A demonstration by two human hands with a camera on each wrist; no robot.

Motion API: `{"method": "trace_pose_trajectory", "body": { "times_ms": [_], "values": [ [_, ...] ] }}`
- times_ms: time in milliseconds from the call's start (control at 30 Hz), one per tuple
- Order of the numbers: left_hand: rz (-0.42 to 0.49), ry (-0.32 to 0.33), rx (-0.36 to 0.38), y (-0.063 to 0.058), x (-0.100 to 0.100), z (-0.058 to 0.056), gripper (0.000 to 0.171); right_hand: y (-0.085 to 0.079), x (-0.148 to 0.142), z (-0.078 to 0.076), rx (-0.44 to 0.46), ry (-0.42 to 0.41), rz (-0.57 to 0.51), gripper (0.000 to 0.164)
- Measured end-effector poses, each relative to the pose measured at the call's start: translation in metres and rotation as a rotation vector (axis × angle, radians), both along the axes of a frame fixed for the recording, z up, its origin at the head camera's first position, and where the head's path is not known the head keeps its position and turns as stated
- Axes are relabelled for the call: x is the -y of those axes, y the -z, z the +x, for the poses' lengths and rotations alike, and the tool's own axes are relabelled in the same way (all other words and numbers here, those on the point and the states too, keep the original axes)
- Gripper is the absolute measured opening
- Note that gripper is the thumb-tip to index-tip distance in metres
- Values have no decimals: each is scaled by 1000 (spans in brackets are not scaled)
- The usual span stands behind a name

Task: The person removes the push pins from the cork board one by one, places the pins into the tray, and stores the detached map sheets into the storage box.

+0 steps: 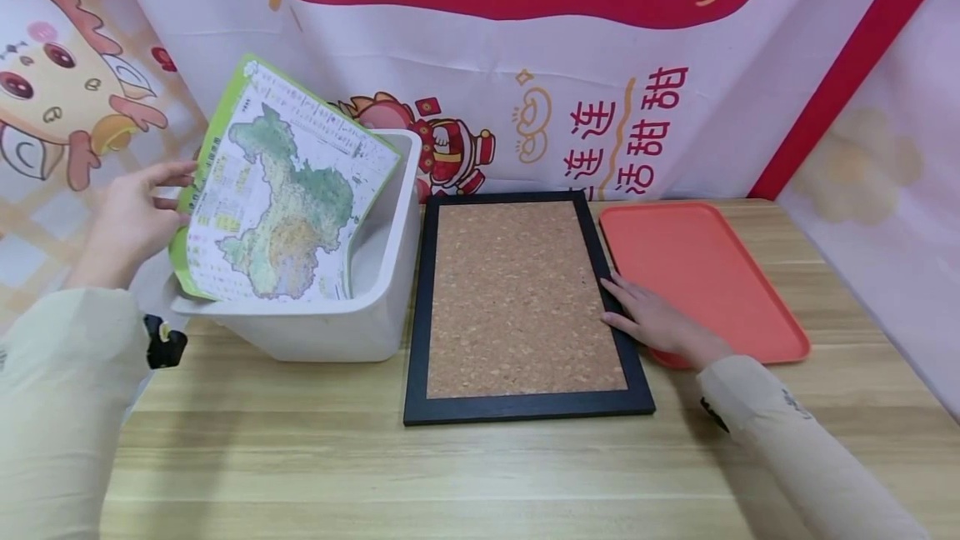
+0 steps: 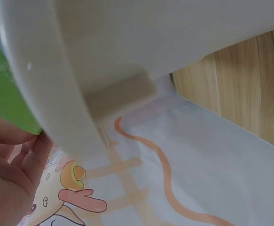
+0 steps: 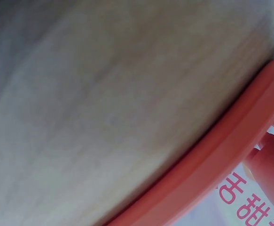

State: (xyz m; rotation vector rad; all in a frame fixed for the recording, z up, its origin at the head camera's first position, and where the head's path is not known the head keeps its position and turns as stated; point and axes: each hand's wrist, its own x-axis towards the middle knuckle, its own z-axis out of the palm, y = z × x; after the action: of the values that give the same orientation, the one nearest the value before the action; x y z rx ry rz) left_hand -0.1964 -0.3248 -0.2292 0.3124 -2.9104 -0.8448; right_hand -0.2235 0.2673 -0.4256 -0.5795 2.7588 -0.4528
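Observation:
My left hand [image 1: 142, 211] pinches the green left edge of a printed map sheet [image 1: 300, 182]. The map leans, slightly bowed, in the mouth of a white plastic bin [image 1: 341, 336]; its lower part is hidden inside. Up close in the left wrist view, thumb and fingers hold the sheet's green border [image 2: 7, 101] beside the bin's rim [image 2: 38, 70]. A cork board [image 1: 525, 298] with a black frame lies flat right of the bin. Fingers extended, my right hand [image 1: 652, 319] rests on that frame's right side.
A red tray [image 1: 697, 273] lies right of the board, partly under the right forearm. The wooden table [image 1: 337, 457] extends toward me in front. Behind stands a printed cloth backdrop [image 1: 465, 65], close to the bin, board and tray.

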Motion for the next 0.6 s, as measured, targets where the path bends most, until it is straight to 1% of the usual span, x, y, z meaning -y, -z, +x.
{"method": "trace_pose_trajectory", "body": {
  "times_ms": [133, 300, 400, 600],
  "values": [
    [5, 18, 20, 1, 1, -1, 67, 0, -1, 0, -2, -1, 3, 74],
    [-15, 35, 53, 3, 1, -5, 68, 1, 0, 0, -1, 4, -1, 74],
    [-31, 40, 53, 4, 1, -7, 69, 0, 1, 0, -6, 4, -13, 74],
    [-29, 37, 53, 6, 1, -10, 70, -1, 3, 3, -19, 2, -17, 74]
  ]
}}
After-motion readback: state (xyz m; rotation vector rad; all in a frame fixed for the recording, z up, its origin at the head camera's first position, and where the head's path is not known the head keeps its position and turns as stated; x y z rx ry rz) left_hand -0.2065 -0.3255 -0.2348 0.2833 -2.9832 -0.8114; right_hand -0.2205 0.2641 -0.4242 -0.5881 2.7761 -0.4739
